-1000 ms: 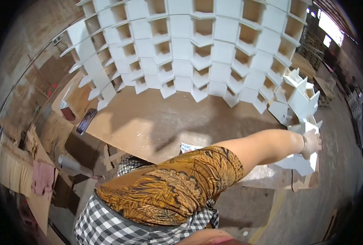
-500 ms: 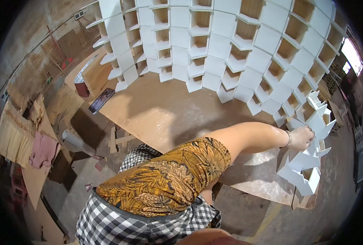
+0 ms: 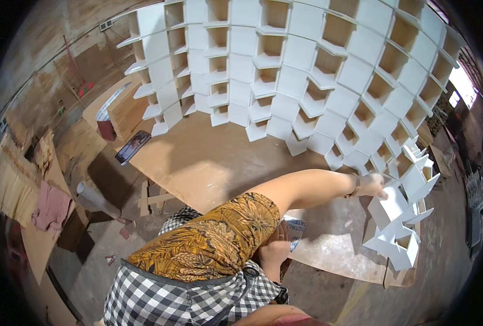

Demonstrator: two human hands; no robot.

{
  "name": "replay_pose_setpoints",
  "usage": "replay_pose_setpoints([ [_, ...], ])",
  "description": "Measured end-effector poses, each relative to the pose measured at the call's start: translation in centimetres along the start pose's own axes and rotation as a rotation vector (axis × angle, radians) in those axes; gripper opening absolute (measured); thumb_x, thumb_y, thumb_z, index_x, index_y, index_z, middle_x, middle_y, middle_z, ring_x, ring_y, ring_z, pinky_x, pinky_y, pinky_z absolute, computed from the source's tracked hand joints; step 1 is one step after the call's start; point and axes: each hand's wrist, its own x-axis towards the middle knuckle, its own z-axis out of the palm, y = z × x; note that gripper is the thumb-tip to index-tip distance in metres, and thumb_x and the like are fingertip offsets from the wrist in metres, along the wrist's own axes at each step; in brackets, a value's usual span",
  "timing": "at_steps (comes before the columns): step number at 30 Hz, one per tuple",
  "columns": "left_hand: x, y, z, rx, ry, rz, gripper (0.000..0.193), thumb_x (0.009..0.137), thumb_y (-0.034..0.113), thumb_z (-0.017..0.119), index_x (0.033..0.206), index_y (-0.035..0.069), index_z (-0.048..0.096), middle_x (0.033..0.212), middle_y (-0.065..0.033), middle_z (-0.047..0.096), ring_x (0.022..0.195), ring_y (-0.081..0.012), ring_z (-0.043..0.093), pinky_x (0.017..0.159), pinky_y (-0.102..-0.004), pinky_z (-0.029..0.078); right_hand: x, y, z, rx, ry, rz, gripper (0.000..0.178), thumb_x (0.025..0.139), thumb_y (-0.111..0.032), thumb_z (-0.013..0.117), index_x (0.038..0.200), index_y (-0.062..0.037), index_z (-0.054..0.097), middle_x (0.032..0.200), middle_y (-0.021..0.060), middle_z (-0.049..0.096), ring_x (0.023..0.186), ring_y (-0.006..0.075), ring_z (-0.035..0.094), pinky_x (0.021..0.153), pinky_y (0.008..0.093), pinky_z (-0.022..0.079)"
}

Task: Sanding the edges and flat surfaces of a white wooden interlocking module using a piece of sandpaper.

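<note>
My left arm, in a yellow-brown patterned sleeve, stretches across to the right. My left hand (image 3: 371, 186) is at the near end of a white unit of joined open boxes (image 3: 396, 231) that lies on the table; its fingers are blurred, and whether they touch the surface is unclear. Below that arm, my right hand (image 3: 275, 249) is closed on a sheet of sandpaper (image 3: 296, 232) with blue print on its back, at the table's near edge. My arm and clothing hide part of the right forearm.
A large white lattice of stepped boxes (image 3: 299, 50) stands along the far side of the brown table (image 3: 198, 157). A phone (image 3: 132, 148) rests at its left edge. Wooden boards (image 3: 13, 174), a pink cloth (image 3: 53, 206) and a white tube (image 3: 97, 200) are at the left.
My left hand has drawn back to the left along the white unit. My right hand and the sandpaper have come into sight beneath the left arm. The view has shifted slightly.
</note>
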Motion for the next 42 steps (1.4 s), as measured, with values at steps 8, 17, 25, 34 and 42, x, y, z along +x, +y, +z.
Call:
replay_pose_setpoints([
  [8,-3.7,0.5,0.1,0.262,0.192,0.075,0.071,0.057,0.024,0.071,0.113,-0.006,0.040,0.119,-0.0276,0.040,0.108,-0.0358,0.044,0.088,-0.0426,0.038,-0.3,1.5,0.6,-0.042,-0.137,0.093,0.034,0.072,-0.006,0.056,0.104,0.0043,0.054,0.101,0.0210,0.057,0.097,0.0388,0.053,0.087,0.0458,0.041],
  [17,-0.1,-6.2,2.6,0.286,-0.303,0.128,0.081,0.056,0.037,0.077,0.122,0.007,0.041,0.118,-0.0153,0.050,0.110,-0.0293,0.047,0.094,-0.0359,0.037,-2.3,3.3,1.8,0.150,-0.092,0.095,0.031,0.076,-0.012,0.056,0.101,0.0058,0.054,0.099,0.0207,0.057,0.091,0.0403,0.054,0.078,0.0437,0.043],
  [25,-1.7,-5.2,4.0,-0.074,-0.003,0.043,0.053,0.054,0.020,0.076,0.101,0.006,0.055,0.096,-0.0140,0.058,0.093,-0.0271,0.055,0.079,-0.0351,0.044,-1.1,1.4,0.7,0.104,-0.092,0.182,0.029,0.077,-0.011,0.055,0.100,0.0059,0.054,0.097,0.0209,0.058,0.089,0.0405,0.054,0.076,0.0435,0.043],
  [34,-9.2,1.0,1.1,-0.392,0.222,0.169,0.024,0.057,0.010,0.066,0.078,0.004,0.056,0.078,-0.0105,0.058,0.076,-0.0220,0.056,0.062,-0.0343,0.045,-0.7,1.3,1.0,0.112,-0.092,0.190,0.021,0.078,-0.001,0.048,0.097,0.0055,0.056,0.093,0.0226,0.058,0.086,0.0380,0.055,0.073,0.0416,0.044],
  [42,-23.8,1.6,-7.7,-0.247,0.718,0.479,0.012,0.064,0.001,0.064,0.068,0.002,0.053,0.062,-0.0063,0.056,0.057,-0.0132,0.053,0.051,-0.0254,0.041,0.2,0.0,0.6,-0.109,-0.077,0.103,0.025,0.081,-0.002,0.045,0.103,0.0047,0.055,0.096,0.0221,0.059,0.087,0.0360,0.057,0.077,0.0386,0.045],
])
